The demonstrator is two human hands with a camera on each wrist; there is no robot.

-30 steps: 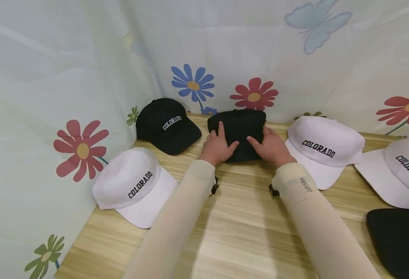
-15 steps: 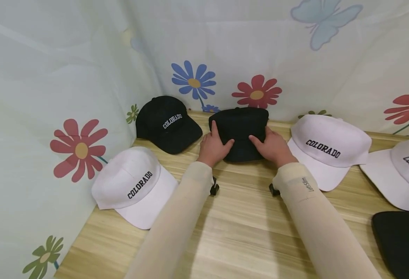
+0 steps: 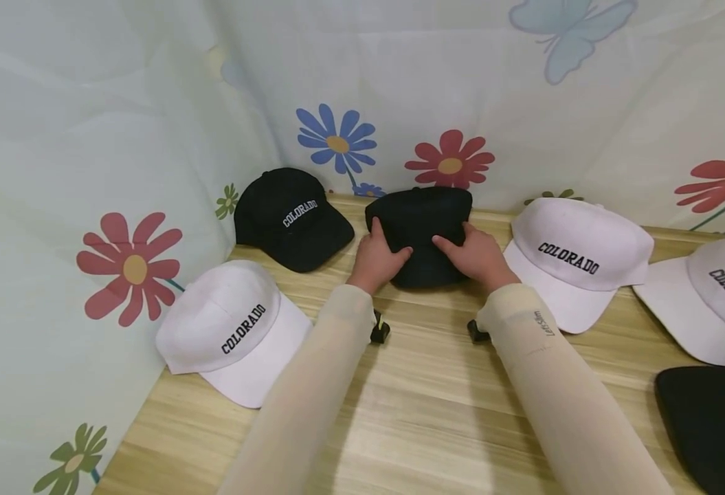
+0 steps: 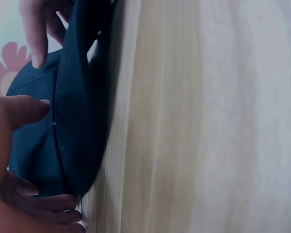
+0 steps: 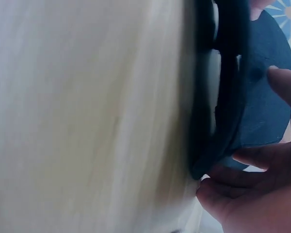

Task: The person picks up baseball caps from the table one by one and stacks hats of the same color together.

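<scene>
A plain black cap (image 3: 420, 223) stands near the back of the wooden table, its brim toward me. At its left side my left hand (image 3: 377, 261) grips it, the thumb on its front. My right hand (image 3: 476, 258) holds the opposite side, with the thumb lying across the front. In the left wrist view, that hand's fingers (image 4: 56, 208) lie at the cap's edge. The right wrist view has the fingers (image 5: 233, 187) against the cap's (image 5: 264, 97) lower edge. From the head view most fingers are hidden behind the cap.
To the left sit a black COLORADO cap (image 3: 291, 220) and a white one (image 3: 229, 330). Right of my hand are two white COLORADO caps (image 3: 585, 254) (image 3: 708, 302), with a black cap (image 3: 702, 419) partly in frame in front. A flower-printed curtain (image 3: 393, 89) hangs behind the table (image 3: 424, 412).
My left index finger has slid from the cap's front out to its left side. Both hands stay on the cap, and the other caps keep their places as the view shifts slightly.
</scene>
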